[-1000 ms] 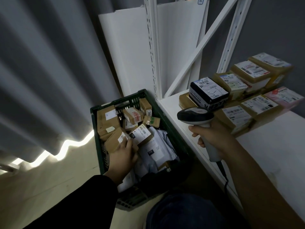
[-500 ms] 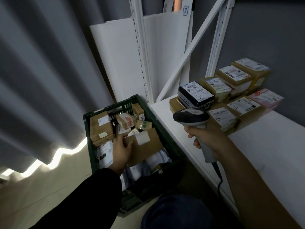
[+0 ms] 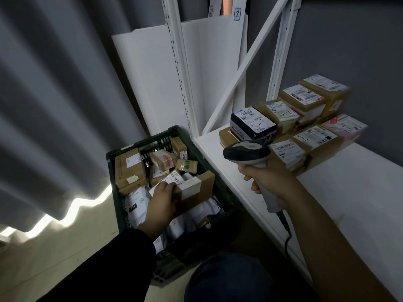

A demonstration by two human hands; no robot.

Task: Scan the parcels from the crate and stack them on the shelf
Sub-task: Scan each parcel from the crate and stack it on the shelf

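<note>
A dark green crate (image 3: 168, 136) on the floor holds several brown boxes and white mailer bags. My left hand (image 3: 162, 202) grips a flat brown cardboard parcel (image 3: 196, 190) with a white label, lifted just above the crate's contents. My right hand (image 3: 267, 179) holds a grey barcode scanner (image 3: 246, 151) by its handle, its head over the shelf's front edge and facing left toward the crate. On the white shelf (image 3: 353, 192), several labelled parcels (image 3: 305, 118) are stacked in two layers, with a black box (image 3: 253, 123) at the left end.
White shelf uprights (image 3: 178, 68) and a diagonal brace (image 3: 246, 64) rise between crate and shelf. A grey curtain (image 3: 54, 94) hangs at the left. White panels lean against the wall behind the crate. The scanner's cable (image 3: 287, 238) hangs below the shelf edge.
My left hand has taken hold of the flat brown parcel in the crate and raised and turned it. The scanner hand has stayed near the shelf edge. The view has shifted slightly.
</note>
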